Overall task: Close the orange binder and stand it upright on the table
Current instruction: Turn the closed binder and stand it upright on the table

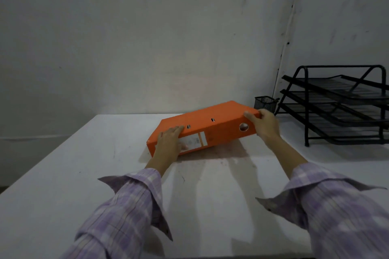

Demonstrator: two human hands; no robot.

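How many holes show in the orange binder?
3: a large round hole in the binder spine by the right hand; two small holes on its cover, one beside the left hand, one further right. Hands may hide more.

Arms outstretched, left hand (168, 144) flat, right hand (265, 125) gripping orange binder (222, 132)
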